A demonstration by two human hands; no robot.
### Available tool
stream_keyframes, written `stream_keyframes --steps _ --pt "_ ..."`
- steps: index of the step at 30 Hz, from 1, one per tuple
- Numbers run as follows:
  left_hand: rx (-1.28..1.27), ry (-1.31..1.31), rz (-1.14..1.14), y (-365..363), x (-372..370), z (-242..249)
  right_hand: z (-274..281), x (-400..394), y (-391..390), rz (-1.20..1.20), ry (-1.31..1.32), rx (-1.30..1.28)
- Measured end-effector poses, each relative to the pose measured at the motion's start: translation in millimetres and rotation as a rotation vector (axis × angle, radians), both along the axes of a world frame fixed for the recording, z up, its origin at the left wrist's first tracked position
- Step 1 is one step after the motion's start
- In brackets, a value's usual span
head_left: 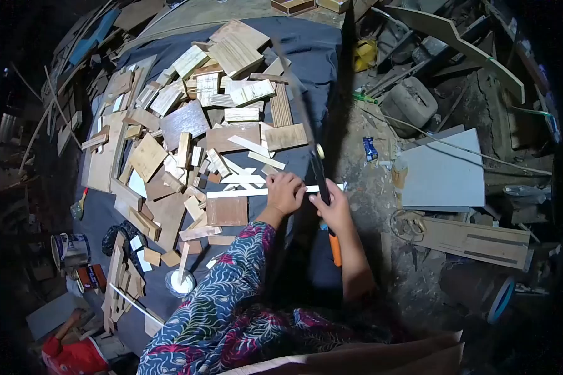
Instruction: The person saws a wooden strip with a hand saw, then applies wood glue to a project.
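Though the blade (301, 105) blurs, the right hand (333, 207) clasps the tool (319, 170), the bent left hand (286, 192) holding a part-hidden strip (238, 193).

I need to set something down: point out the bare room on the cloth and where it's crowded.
Bare cloth lies far right, between the wood pile and the cloth's edge, though the tool reaches over it. A narrower strip lies between the brush and the boards. The middle, down to the left hand, is crowded.

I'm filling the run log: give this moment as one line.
left hand: on white strip; right hand: gripping orange-handled tool; tool: across strip; nearby: wood pieces
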State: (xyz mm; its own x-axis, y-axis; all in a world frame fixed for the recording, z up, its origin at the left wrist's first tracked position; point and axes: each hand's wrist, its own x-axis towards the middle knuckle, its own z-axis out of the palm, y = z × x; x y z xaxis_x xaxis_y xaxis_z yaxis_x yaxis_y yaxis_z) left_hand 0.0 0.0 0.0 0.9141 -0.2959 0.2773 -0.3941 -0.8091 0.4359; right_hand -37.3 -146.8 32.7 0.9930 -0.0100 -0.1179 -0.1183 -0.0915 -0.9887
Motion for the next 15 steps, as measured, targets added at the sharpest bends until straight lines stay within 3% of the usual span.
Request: stream_keyframes --steps 1,2,3,5,7,8,9,11,15 --pt "-0.018 -0.019 0.006 -5.2 5.3 -0.1 0.2 -6.9 -3.4 -0.148 -0.114 0.054" --pt "-0.034 -0.034 0.009 -9.2 7.9 -0.5 1.2 -13.1 -12.3 -0.191 -0.200 -0.170" --pt "0.005 0.023 0.016 11.4 -24.0 7.7 -3.4 -54.3 5.2 -0.207 0.106 -0.098" --pt "-0.016 0.002 0.022 4.6 -17.0 1.5 -5.8 -65.7 1.3 -0.271 0.352 0.046" --pt "-0.012 -0.015 0.020 2.7 -11.1 1.5 -33.7 -78.1 3.5 -0.240 0.322 0.145" --pt "0.001 -0.008 0.017 2.4 -9.9 1.5 -82.0 -85.7 12.6 -0.318 0.062 -0.024" --pt "0.010 0.001 0.013 3.2 -12.6 0.4 -90.1 -88.4 20.8 -0.423 -0.046 -0.195" --pt "-0.011 -0.011 0.004 2.0 -10.0 -1.2 -102.9 -96.5 28.3 -0.466 0.024 -0.287" --pt "-0.017 0.010 -0.003 2.3 -13.1 -0.6 -84.1 -99.8 40.0 -0.341 0.209 -0.148"
